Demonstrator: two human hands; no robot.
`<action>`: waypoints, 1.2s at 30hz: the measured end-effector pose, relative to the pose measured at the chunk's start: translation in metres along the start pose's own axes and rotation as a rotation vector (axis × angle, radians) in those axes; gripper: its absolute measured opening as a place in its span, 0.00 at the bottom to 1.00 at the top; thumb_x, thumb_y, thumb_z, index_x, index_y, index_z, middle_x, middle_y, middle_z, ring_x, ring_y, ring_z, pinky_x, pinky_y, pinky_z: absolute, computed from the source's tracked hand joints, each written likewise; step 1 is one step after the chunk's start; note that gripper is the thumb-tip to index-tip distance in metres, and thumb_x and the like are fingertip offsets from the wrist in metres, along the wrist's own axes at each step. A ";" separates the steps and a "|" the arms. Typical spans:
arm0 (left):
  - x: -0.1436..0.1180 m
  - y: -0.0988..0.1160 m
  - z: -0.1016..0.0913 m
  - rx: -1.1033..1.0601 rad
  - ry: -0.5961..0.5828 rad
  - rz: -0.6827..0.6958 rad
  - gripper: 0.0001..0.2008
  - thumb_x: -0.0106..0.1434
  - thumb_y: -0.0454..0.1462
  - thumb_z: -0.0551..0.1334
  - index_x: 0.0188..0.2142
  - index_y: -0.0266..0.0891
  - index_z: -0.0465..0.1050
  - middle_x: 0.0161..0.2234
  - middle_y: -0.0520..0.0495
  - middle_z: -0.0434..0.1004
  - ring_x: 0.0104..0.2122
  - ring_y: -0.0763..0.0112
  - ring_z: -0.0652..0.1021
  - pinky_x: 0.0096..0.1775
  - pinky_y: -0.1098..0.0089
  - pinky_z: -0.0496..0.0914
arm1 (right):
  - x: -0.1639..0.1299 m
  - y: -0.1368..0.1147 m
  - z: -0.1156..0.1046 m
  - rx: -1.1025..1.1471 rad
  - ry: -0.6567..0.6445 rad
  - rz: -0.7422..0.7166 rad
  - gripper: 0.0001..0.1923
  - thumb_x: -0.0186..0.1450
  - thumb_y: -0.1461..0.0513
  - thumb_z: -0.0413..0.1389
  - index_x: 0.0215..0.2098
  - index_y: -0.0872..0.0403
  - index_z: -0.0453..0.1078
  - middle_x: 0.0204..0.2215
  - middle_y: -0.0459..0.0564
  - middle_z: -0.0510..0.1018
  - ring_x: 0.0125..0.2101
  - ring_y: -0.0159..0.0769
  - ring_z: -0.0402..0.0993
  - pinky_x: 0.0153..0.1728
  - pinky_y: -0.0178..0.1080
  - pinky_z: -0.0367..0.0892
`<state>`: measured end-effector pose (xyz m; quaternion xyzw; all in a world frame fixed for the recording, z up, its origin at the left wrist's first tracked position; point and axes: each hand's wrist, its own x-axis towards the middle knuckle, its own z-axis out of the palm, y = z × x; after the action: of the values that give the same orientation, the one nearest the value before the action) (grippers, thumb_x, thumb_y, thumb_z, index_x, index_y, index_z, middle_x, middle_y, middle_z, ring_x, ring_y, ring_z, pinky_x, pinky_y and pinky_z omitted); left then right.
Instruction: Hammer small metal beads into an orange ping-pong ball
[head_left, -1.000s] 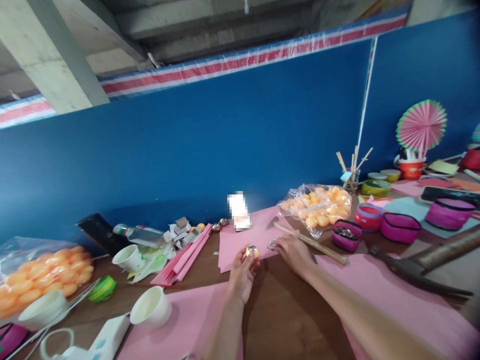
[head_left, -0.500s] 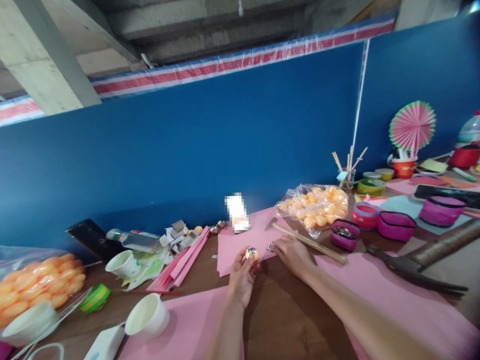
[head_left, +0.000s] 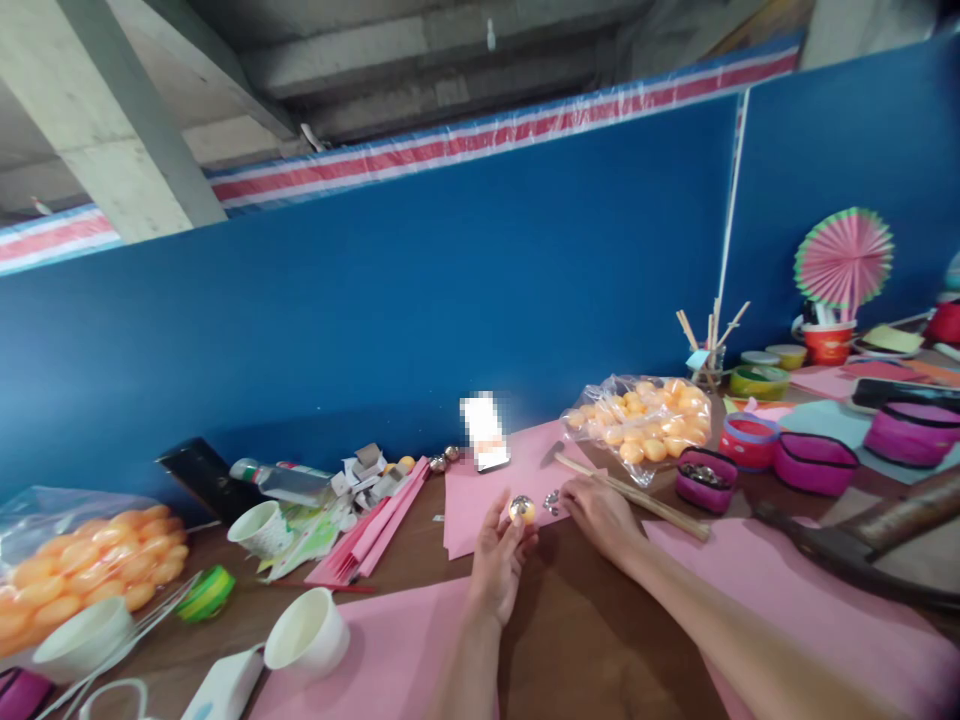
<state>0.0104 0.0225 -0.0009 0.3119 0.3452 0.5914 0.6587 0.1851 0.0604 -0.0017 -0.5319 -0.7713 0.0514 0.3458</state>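
Orange ball pinched in my left hand over the table, silvery patch uppermost, perhaps to keep it in sight; my right hand narrows at shiny pieces, whether gripping I can't tell, hammer handily near

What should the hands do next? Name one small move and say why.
Probably have the right hand pinch one silver piece: the little pile lies at its fingertips, while the left hand holds up a ball showing both silver and orange.
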 end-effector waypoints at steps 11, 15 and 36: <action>-0.002 -0.005 0.008 -0.055 0.000 0.015 0.18 0.51 0.36 0.63 0.43 0.40 0.67 0.42 0.44 0.73 0.38 0.70 0.75 0.42 0.69 0.67 | -0.007 -0.026 0.003 0.965 -0.113 0.221 0.13 0.57 0.54 0.53 0.29 0.56 0.67 0.26 0.45 0.71 0.29 0.31 0.66 0.33 0.34 0.62; -0.002 -0.005 0.009 0.002 0.000 -0.013 0.19 0.51 0.37 0.64 0.45 0.41 0.67 0.42 0.44 0.73 0.35 0.71 0.75 0.39 0.70 0.68 | -0.009 -0.030 0.004 1.158 -0.169 0.265 0.14 0.56 0.53 0.54 0.30 0.56 0.67 0.27 0.47 0.71 0.30 0.32 0.66 0.34 0.35 0.62; -0.002 -0.007 0.012 0.088 0.013 0.032 0.22 0.50 0.35 0.64 0.47 0.41 0.67 0.45 0.43 0.72 0.42 0.67 0.73 0.44 0.68 0.67 | -0.010 -0.030 0.002 1.245 -0.219 0.275 0.13 0.56 0.54 0.55 0.30 0.56 0.68 0.29 0.47 0.73 0.33 0.33 0.67 0.37 0.37 0.62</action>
<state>0.0242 0.0194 0.0009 0.3423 0.3700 0.5881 0.6325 0.1627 0.0392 0.0052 -0.3174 -0.5526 0.5870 0.4993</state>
